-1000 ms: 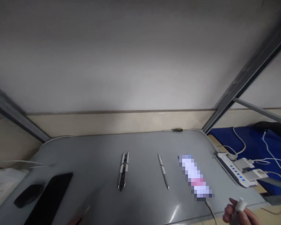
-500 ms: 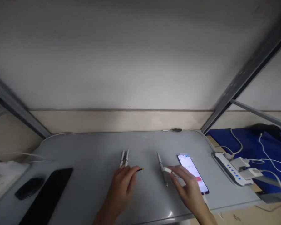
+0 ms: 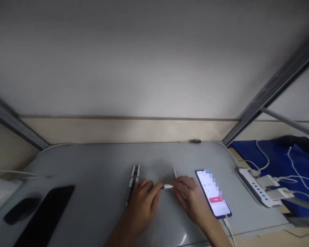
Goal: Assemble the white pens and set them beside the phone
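Note:
Between my hands is a pen [image 3: 167,186] with a white front part and a small pointed tip facing right. My left hand [image 3: 144,200] pinches its dark end; the rest is hidden in the fingers. At the pointed end, the fingers of my right hand [image 3: 189,195] are closed around the tip. Two white pens [image 3: 135,173] lie side by side just beyond my left hand, partly covered by it. Another white pen [image 3: 174,172] lies under my right hand, with only its far end showing.
A lit phone [image 3: 213,193] on a cable lies right of my right hand. Farther right is a white power strip [image 3: 257,188] with plugs. A screwdriver [image 3: 195,141] rests by the wall. A black mouse [image 3: 22,210] and a black flat object [image 3: 45,216] are at left.
My hands have come together. The white pen part, earlier in my right hand, now sits over the thin dark piece with the yellow tip that my left hand held.

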`<state>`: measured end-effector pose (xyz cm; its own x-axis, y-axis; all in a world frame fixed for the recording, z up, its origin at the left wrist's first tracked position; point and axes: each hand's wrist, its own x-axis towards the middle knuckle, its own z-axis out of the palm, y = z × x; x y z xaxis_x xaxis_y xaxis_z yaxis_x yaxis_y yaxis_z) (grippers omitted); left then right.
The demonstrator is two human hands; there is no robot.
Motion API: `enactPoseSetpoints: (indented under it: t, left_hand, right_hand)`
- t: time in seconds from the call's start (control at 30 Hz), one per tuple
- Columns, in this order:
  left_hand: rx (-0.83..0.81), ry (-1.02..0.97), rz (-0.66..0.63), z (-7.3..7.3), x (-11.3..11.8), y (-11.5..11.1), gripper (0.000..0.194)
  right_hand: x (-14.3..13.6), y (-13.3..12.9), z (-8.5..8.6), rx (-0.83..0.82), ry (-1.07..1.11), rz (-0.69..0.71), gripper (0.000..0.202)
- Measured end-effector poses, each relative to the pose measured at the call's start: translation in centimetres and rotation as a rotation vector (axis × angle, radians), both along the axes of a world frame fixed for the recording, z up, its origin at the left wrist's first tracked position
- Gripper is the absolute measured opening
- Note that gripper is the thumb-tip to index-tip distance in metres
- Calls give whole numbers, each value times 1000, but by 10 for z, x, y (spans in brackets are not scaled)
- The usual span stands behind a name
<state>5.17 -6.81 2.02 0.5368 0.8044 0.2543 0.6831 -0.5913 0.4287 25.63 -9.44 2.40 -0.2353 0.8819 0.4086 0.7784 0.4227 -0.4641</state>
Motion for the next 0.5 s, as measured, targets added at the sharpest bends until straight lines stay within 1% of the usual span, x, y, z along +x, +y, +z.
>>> enactPoseSetpoints:
  t: [0.1, 0.17, 0.3, 0.5]
  left_hand:
    - [5, -40, 30, -7, 6, -1, 22]
    - [-1, -28, 29, -11, 6, 1, 22]
    - [-7, 12, -12, -17, 2, 7, 22]
    - [21, 21, -44, -23, 0, 7, 20]
  right_hand:
    - [-6, 4, -2, -10, 4, 39, 30]
    - [-7, 6, -6, -17, 28, 55, 24]
    - [-6, 8, -9, -65, 72, 76, 15]
    - [-6, 8, -10, -156, 116, 96, 13]
